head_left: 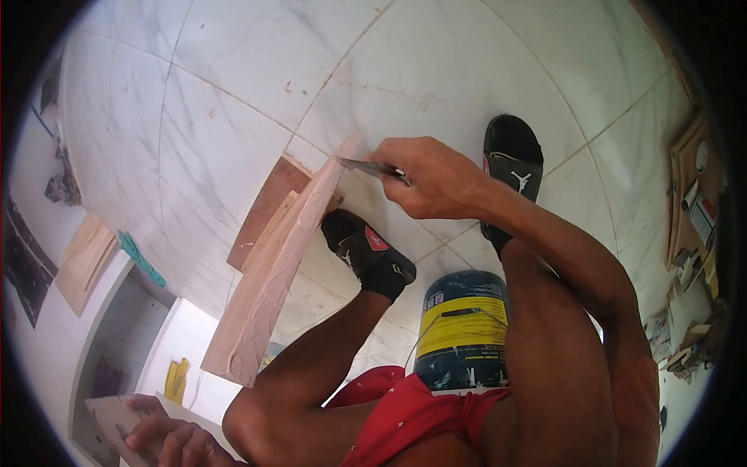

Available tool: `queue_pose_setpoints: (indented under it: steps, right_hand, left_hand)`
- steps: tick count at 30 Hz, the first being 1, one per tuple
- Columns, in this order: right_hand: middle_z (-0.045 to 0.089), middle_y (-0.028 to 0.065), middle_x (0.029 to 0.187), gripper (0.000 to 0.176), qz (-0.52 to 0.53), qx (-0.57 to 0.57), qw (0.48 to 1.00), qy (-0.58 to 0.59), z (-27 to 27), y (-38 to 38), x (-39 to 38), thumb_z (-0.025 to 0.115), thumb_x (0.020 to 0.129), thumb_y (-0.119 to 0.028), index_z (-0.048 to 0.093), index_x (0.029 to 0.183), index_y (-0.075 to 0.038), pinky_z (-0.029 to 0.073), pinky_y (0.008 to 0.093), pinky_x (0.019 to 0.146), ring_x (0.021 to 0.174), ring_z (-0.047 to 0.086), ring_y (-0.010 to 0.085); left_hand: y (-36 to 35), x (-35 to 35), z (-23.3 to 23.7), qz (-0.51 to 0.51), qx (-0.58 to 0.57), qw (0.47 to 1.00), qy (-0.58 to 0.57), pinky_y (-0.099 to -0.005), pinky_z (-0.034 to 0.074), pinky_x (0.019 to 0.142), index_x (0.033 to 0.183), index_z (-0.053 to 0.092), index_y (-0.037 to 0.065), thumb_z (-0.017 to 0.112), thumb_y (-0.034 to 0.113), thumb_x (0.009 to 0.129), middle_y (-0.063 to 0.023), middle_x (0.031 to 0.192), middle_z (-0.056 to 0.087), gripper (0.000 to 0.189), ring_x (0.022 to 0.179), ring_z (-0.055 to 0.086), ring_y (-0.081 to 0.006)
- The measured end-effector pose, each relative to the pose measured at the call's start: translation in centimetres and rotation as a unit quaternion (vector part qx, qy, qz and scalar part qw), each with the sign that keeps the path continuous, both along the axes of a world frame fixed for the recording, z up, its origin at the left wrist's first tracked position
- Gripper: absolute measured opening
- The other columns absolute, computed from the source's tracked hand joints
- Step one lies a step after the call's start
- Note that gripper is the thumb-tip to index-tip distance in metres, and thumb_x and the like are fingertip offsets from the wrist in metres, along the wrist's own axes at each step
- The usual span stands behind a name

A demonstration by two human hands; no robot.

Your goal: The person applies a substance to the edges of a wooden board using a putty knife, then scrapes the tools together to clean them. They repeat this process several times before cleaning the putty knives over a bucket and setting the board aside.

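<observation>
Bucket (pixel 461 331) shows between legs (pixel 556 342); right grip (pixel 432 179) holds scraper (pixel 370 166) against board (pixel 282 268), left grip (pixel 177 442), panel (pixel 110 414).

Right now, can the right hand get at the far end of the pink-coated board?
Probably yes: the right hand holds its blade at that end of the pink-coated board, with nothing visible between them.

Red shorts (pixel 420 420), white stars; black slides (pixel 511 165), white logos.
</observation>
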State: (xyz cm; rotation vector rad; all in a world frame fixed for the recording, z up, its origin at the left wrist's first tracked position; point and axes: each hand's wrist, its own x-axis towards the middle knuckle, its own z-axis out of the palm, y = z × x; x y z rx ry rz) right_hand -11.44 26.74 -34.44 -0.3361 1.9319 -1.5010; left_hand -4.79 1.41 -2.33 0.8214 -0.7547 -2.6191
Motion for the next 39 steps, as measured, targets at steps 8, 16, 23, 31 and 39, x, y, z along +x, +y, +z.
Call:
queue_pose_setpoints:
  steps: [8, 16, 23, 31, 39]
  right_hand:
    - [0.068, 0.0139, 0.083, 0.027, -0.035, -0.025, 0.988, -0.149, 1.0, 2.0, -0.5, 0.059, 0.088, -0.012, 0.066, 0.108, 0.004, 0.05, 0.0345, 0.072, 0.074, 0.061, 0.0195]
    - [0.067, 0.0157, 0.083, 0.033, -0.062, 0.047, 0.981, -0.176, -5.3, 0.5, -1.5, 0.056, 0.088, -0.02, 0.064, 0.107, 0.005, 0.049, 0.0359, 0.073, 0.075, 0.06, 0.0214]
    - [0.068, 0.0227, 0.09, 0.036, -0.027, 0.078, 0.984, -0.158, -6.5, -1.0, -1.7, 0.055, 0.088, -0.02, 0.062, 0.112, 0.006, 0.05, 0.0396, 0.077, 0.08, 0.065, 0.0304]
    - [0.067, 0.0266, 0.093, 0.034, -0.021, 0.108, 0.99, -0.084, -7.4, -2.2, -1.0, 0.054, 0.087, -0.018, 0.063, 0.11, 0.006, 0.05, 0.0429, 0.082, 0.088, 0.065, 0.0392]
    - [0.065, 0.0242, 0.098, 0.031, -0.016, 0.102, 0.994, 0.034, -7.9, -3.4, 0.7, 0.053, 0.086, -0.009, 0.064, 0.112, 0.005, 0.05, 0.046, 0.084, 0.093, 0.063, 0.0412]
  left_hand:
    - [0.3, -0.3, -0.1, 0.006, 0.028, 1.0, 0.003, -0.0255, 0.058, 0.045, 0.136, 0.033, -0.008, 0.073, 0.014, 0.085, -0.0194, 0.108, 0.069, 0.068, 0.065, 0.072, -0.0247]
    - [0.0, 0.1, -0.2, 0.01, 0.032, 0.999, 0.009, -0.0262, 0.059, 0.045, 0.136, 0.033, -0.008, 0.073, 0.013, 0.085, -0.0201, 0.108, 0.069, 0.068, 0.066, 0.072, -0.0259]
    - [-0.2, 0.3, -0.3, 0.012, 0.034, 0.999, 0.012, -0.0269, 0.06, 0.046, 0.136, 0.033, -0.008, 0.073, 0.013, 0.085, -0.0207, 0.108, 0.069, 0.068, 0.067, 0.072, -0.027]
    - [-0.3, 0.3, -0.2, 0.014, 0.036, 0.999, 0.013, -0.0276, 0.06, 0.046, 0.136, 0.033, -0.008, 0.073, 0.012, 0.085, -0.0214, 0.108, 0.069, 0.068, 0.069, 0.073, -0.0283]
    - [-0.4, 0.4, -0.3, 0.014, 0.035, 0.999, 0.019, -0.0283, 0.061, 0.047, 0.136, 0.033, -0.008, 0.073, 0.012, 0.085, -0.0221, 0.108, 0.069, 0.068, 0.07, 0.073, -0.0296]
